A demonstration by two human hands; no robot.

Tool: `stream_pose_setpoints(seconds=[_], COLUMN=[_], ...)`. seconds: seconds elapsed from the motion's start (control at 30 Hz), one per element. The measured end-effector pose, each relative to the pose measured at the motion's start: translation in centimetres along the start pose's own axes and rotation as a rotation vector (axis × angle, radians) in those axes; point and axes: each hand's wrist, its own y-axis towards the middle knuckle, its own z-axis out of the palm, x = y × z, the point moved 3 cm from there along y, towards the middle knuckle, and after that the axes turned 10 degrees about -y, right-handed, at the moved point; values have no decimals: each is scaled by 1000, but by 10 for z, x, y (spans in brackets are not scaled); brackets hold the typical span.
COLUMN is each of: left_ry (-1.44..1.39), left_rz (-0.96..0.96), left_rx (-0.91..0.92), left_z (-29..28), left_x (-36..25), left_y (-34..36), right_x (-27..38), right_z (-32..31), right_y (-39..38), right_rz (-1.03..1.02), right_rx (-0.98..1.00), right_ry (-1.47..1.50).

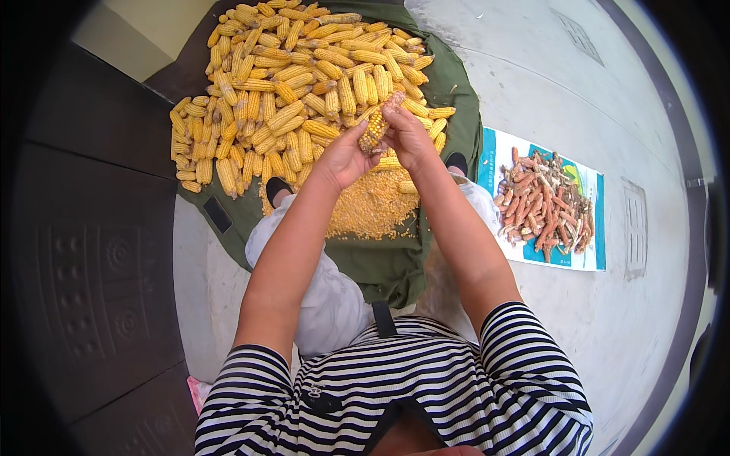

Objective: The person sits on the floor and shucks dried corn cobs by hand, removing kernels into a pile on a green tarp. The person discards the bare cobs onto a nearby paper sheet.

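Striped shirt point(426, 365) nearest, hands point(346, 158) point(409, 139) grip a knobbly corncob point(373, 131).

left hand point(344, 161) + right hand point(411, 141): gripping part-shelled cob point(372, 133) | beyond them: corn pile point(289, 76) | below: loose kernels point(366, 207) | rightward: stripped cobs point(541, 204)

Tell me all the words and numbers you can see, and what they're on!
Teal-and-white bag under the bare corncobs: print near its left and lower edges, too small to read.
Striped shirt: a small mark on the front, too blurred to tell if it's writing.
I can't make out any other writing.
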Motion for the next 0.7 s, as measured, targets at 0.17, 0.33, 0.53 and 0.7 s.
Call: stream_pose_setpoints(seconds=[0.17,0.33,0.53,0.7], left_ry=[129,184,-329,-255], left_rz=[-29,-89,-3,261], left_rx=[-28,-102,-236,-319], left_z=[-14,-26,-46,33], left_x=[21,34,21,33], left_y=[-16,-34,-34,11], right_x=[5,-2,2,-23], right_z=[-3,-29,-47,-61], right_y=[-29,-32,-44,-42], right_rz=[-13,30,59,72], right_rx=[-164,-304,-283,-252], right_ry=[-12,16,251,270])
